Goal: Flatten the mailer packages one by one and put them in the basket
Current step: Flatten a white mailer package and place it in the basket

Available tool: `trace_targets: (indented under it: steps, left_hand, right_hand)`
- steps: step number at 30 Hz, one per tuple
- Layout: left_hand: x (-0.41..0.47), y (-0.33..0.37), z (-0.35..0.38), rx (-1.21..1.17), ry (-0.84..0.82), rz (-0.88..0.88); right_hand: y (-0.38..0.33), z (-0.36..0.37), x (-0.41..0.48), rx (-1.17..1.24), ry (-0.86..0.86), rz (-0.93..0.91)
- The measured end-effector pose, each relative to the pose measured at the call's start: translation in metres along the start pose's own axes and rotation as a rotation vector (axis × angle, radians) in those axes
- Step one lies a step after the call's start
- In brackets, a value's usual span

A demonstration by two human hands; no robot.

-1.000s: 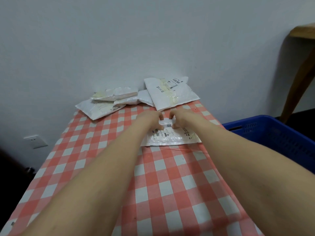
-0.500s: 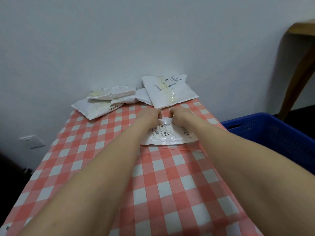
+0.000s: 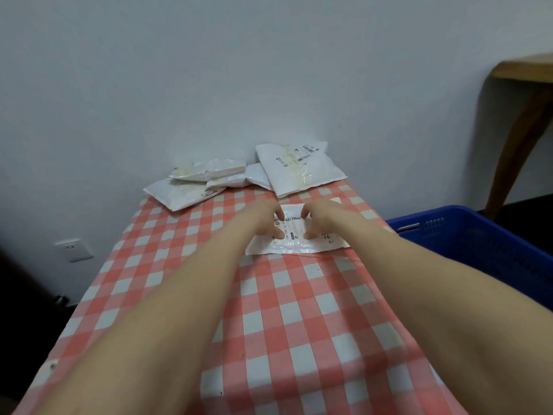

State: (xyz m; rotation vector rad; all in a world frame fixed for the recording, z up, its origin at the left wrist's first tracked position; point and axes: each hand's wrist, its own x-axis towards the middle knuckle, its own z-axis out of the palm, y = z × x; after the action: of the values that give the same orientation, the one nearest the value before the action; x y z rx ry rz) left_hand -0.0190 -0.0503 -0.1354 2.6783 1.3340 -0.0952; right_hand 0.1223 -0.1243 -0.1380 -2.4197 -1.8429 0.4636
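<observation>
A table in a red-and-white checked cloth (image 3: 185, 280) is running away from the camera, its far edge meeting a pale wall. A blue basket (image 3: 478, 250) is standing just beside the table's right edge, lower than the tabletop; what is inside it is not showing. Beyond the basket, a piece of wooden furniture (image 3: 523, 130) with a slanted leg is standing against the wall.

Along the far edge a heap of white mailers is lying. The biggest one (image 3: 299, 172) is sitting at the far right corner, label up, and overlapping a smaller one. Several puffy ones (image 3: 185, 191) are piling on each other towards the far left corner.

One mailer (image 3: 296, 244) is lying flat on the cloth, apart from the heap and nearer the right edge, with its printed label facing up. Both forearms are reaching out over the table to it. The left hand (image 3: 263, 218) and the right hand (image 3: 321, 217) are resting on it side by side, fingers bent, fingertips and thumbs touching its surface either side of the label. Whether they are pinching the film or only pressing it is not clear.

A wall socket (image 3: 73, 250) is showing low on the wall, left of the table.
</observation>
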Motion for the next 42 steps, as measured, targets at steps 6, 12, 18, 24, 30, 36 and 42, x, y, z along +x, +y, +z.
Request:
trace_targets:
  steps: [6,12,18,24,30,36,42]
  left_hand:
    - [0.007,0.001,0.01,0.014,0.033,-0.019]
    - [0.013,0.004,0.012,0.054,0.115,-0.012]
    - [0.002,0.004,0.011,0.081,0.108,0.012]
    - [-0.019,-0.004,0.001,-0.036,0.153,0.049]
    - [-0.032,-0.003,0.001,0.021,0.062,0.063]
    - [-0.03,-0.003,0.011,0.106,0.052,0.056]
    - [-0.025,-0.001,0.013,0.134,0.074,0.053]
  right_hand:
    - [-0.003,0.01,0.012,-0.077,0.053,0.049]
    - [-0.004,0.016,0.022,-0.095,0.09,0.057]
    - [0.002,0.007,0.008,0.039,0.056,0.006]
    - [0.007,-0.001,-0.013,0.061,0.144,-0.04]
    - [0.004,0.004,-0.029,0.058,-0.007,-0.051]
    - [0.008,0.015,-0.029,0.003,0.056,-0.049]
    - [0.007,0.018,-0.018,-0.001,0.044,-0.042]
